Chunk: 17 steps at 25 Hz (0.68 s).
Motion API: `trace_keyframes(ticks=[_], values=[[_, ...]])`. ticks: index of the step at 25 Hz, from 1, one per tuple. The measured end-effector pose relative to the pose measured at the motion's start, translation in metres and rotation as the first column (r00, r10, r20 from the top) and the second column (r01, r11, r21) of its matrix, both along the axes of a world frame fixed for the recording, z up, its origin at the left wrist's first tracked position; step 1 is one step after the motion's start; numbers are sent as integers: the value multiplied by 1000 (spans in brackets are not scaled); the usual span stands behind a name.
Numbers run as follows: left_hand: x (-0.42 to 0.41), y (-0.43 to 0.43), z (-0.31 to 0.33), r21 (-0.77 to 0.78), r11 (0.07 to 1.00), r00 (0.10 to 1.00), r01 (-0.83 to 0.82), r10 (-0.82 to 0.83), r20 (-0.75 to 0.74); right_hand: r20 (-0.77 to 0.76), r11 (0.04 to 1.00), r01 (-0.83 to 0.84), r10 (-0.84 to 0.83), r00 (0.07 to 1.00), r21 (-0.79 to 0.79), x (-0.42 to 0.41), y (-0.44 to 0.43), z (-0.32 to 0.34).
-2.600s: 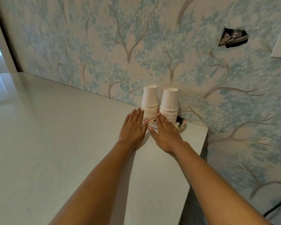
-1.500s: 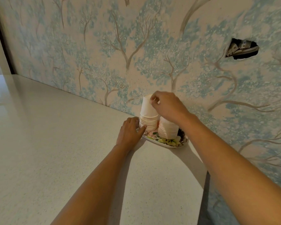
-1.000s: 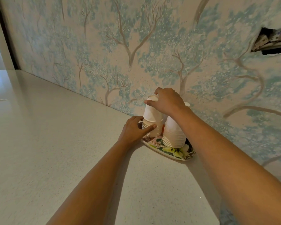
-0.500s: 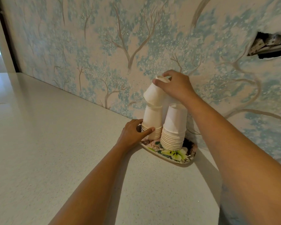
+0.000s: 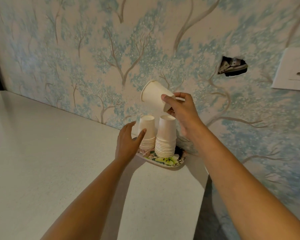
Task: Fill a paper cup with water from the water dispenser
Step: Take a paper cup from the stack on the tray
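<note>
White paper makes up everything that matters here: a single paper cup [image 5: 153, 96] is clear of the stacks, tipped on its side with its open mouth turned up and to the left. The right hand [image 5: 182, 111] has it by the base end, thumb on the near wall and the other fingers [image 5: 181, 96] curled round the far side, so they are clamped on the cup's narrow end.

Directly below those fingers stand two stacks of upturned cups. The left stack [image 5: 146, 134] has the left hand [image 5: 128, 144] beside it, fingers spread and loose, thumb [image 5: 141, 134] resting on or just off the stack's near wall; I cannot tell whether it truly touches. The hand holds nothing. The right stack [image 5: 165, 137] sits under the right wrist, and both stacks rest on a floral tray [image 5: 164, 161] at the back corner of the pale speckled surface [image 5: 50, 153], close against the tree-patterned wallpaper [image 5: 93, 49].

As I judge it, the step in hand is the fetching of a cup, and it is all but finished. No water dispenser shows anywhere in view, so filling has not begun. The next move calls for turning the cup mouth-up, shifting the grip from the base to the wall without crushing the thin paper, and carrying it to the dispenser, wherever that stands.
</note>
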<state>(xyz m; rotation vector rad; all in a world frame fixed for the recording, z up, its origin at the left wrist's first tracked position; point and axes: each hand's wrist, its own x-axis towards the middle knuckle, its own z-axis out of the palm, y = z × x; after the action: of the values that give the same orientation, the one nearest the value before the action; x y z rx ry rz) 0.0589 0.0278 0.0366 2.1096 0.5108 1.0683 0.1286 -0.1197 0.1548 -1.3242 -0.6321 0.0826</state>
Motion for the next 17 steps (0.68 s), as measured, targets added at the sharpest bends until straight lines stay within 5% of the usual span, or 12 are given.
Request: trace_keyframes(ticks=[4,7,17], values=[[-23,-44,47,-293,928,930,231,-122,346,8,999,36,-36,999,5,-24,-7,-22],[-39,-67,71,-421,804,863,421,-213,458,94,999,43,-41,995,-19,-45,-16,-40],[-88,-129,71,-403,830,912,387,-278,302,260,950,53,31,965,-308,-102,-66,-66]])
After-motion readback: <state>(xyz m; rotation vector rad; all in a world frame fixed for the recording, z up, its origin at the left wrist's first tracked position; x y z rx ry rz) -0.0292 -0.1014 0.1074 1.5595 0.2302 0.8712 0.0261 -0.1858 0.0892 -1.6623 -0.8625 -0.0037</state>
